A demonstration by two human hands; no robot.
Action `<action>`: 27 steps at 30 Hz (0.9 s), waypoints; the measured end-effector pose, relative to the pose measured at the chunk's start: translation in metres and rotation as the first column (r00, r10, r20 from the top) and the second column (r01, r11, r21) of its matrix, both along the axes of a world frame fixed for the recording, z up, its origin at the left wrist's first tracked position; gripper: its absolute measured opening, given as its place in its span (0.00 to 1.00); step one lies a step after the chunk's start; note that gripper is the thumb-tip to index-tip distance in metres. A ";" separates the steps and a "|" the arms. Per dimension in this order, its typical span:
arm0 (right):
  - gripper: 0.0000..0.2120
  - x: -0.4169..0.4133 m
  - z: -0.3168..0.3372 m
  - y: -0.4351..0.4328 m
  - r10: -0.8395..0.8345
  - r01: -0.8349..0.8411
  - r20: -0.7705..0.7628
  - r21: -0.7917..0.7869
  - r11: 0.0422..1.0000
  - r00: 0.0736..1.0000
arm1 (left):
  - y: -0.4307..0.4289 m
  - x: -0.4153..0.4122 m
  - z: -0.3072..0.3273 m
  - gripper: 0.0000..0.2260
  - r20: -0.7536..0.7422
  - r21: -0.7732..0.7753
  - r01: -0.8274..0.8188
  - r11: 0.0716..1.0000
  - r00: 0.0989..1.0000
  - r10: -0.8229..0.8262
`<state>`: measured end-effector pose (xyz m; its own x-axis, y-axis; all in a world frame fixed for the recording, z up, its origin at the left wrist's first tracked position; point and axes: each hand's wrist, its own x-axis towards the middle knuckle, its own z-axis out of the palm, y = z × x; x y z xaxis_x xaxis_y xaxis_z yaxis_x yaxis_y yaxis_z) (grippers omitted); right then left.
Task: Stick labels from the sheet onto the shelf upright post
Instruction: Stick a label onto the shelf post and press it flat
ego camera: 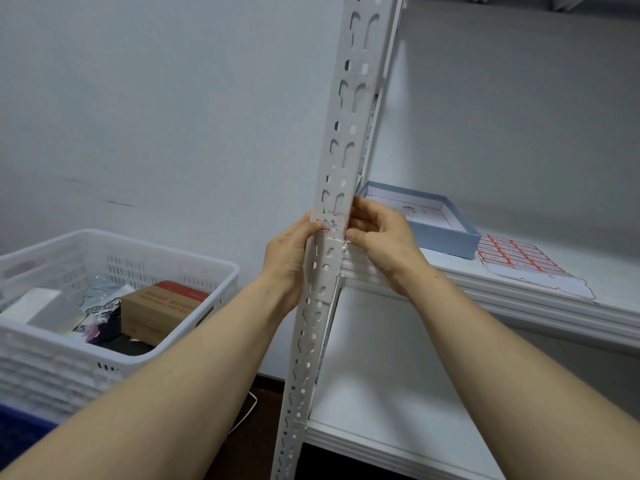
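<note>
A white slotted upright post (341, 140) runs from bottom centre to the top of the view. A small white label with red edging (329, 224) lies flat on the post's face at shelf height. My left hand (291, 258) holds the post's left edge, thumb pressing the label's left end. My right hand (379, 233) is at the post's right edge, fingertips on the label's right end. The label sheet (519, 261), with red-bordered labels, lies on the shelf to the right.
A shallow blue box (446, 233) sits on the white shelf (519, 303) behind my right hand. A white slatted basket (166, 258) holding a brown carton and other items stands at the left. A lower shelf board lies below.
</note>
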<state>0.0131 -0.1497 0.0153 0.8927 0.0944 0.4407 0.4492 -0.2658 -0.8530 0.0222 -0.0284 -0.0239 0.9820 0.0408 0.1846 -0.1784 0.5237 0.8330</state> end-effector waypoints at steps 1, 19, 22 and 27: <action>0.24 0.000 0.000 0.000 -0.001 0.001 -0.001 -0.003 1.000 1.000 | -0.001 0.000 0.002 0.11 -0.034 -0.016 -0.025 1.000 0.999 0.024; 0.25 0.002 -0.001 0.002 0.001 -0.001 0.003 0.015 1.000 1.000 | -0.010 0.001 0.016 0.08 -0.113 -0.031 -0.089 0.996 0.990 0.085; 0.25 0.001 -0.001 0.002 -0.007 0.007 0.005 0.010 1.000 1.000 | -0.011 0.002 0.016 0.07 -0.110 -0.041 -0.077 0.996 0.991 0.072; 0.24 -0.001 -0.001 0.003 -0.002 0.002 0.009 0.003 1.000 1.000 | -0.011 0.002 0.017 0.08 -0.102 -0.063 -0.081 0.995 0.992 0.074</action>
